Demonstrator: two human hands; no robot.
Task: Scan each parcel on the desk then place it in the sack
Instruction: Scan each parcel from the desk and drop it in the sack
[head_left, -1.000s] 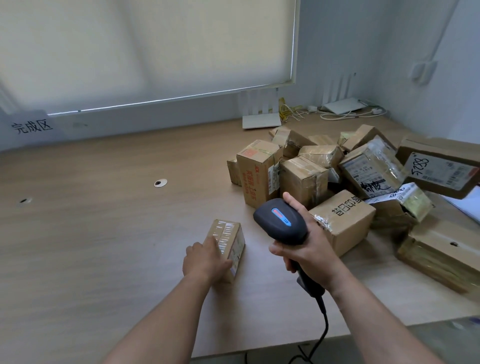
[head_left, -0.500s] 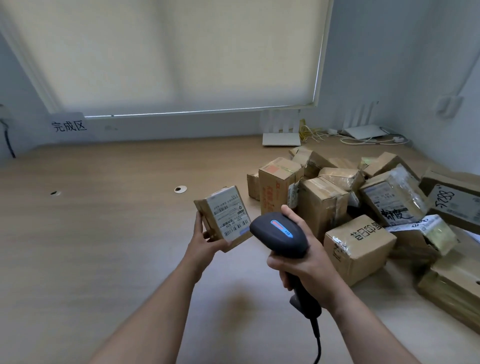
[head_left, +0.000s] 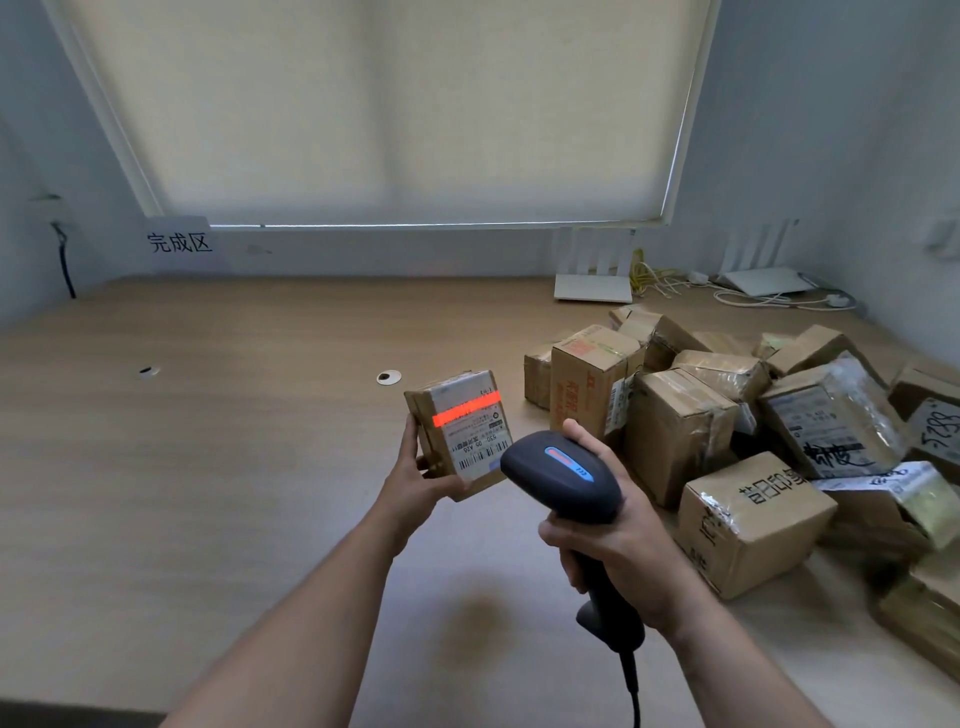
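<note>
Pale window blind (head_left: 405, 104) and grey walls close off the far side of a wide wooden table (head_left: 208, 467). On the wall at far left hangs a small white sign (head_left: 179, 242) with three black characters. Two white routers (head_left: 593, 287) with their cables sit at the far right edge.

Above the middle of the table the left hand (head_left: 415, 480) holds a small cardboard parcel (head_left: 457, 434) clear of the surface, its grip clamped on the box: fingers along the left side, thumb under the near corner. The parcel's white label faces the person, and a bright red scan line (head_left: 466, 409) lies across the upper part of that label.

Just right of the parcel, the right hand (head_left: 623, 540) has its grip wrapped tight around the handle of a black barcode scanner (head_left: 563, 480), whose head points at the label. The scanner's cable (head_left: 635, 696) drops off the near edge.

A heap of taped cardboard parcels (head_left: 727, 431) crowds the right side of the table.
</note>
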